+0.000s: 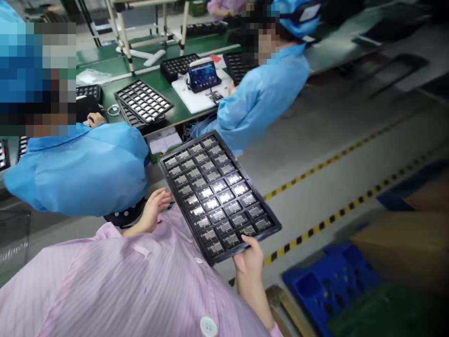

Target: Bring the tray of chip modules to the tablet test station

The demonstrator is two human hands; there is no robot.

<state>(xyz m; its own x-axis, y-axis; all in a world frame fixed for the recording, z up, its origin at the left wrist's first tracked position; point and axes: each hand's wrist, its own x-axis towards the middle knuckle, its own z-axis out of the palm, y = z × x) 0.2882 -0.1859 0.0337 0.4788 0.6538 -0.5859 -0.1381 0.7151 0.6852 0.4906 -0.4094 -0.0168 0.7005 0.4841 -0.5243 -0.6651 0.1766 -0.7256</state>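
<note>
a black rectangular tray hangs slantwise in the air, its far end pointing to the left; small flat silvery parts sit in it in neat rows, four across, the middle ones bright with glare

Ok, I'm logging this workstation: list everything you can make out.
Held tray: one, black, centre
Metal-looking pieces: many, silvery, in the held tray
Bench trays: several, black, on the bench
Bench: one or more, green, upper left
Tablet: one, dark, on the board
Board: one, white, on the bench
Pipe frame: one, cream, upper left
Co-workers: two, blue clothing, at the bench
Distant person: one, pink clothing, top centre
Floor stripes: two, yellow-black, right
Crate: one, blue, lower right
Box: one, brown, right, blurred
Striped garment: one, pink, foreground
Left hand: one, bare, beside the held tray
Right hand: one, bare, gripping the held tray
</note>
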